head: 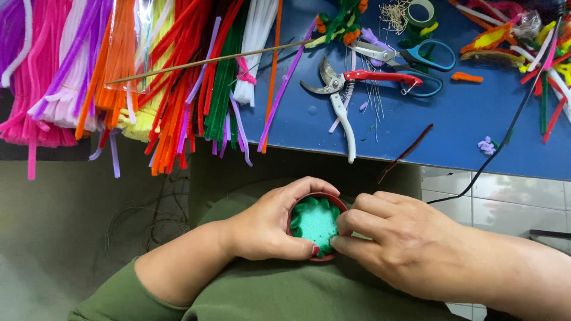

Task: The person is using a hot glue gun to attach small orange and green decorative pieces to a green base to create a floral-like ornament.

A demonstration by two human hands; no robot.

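Holding one small pot (317, 199), foam-filled: my left hand (267, 226) wraps its rim, right hand (395, 241) pinches the green fuzzy edging (327, 245) (light, soft, crushable, I judge).

A blue table (476, 131) fills the upper part of the view under even, bright light, its near edge running above a floor of pale, glossy tiles (505, 190) at right. A dull olive-grey surface (53, 226) spreads across the lower left.
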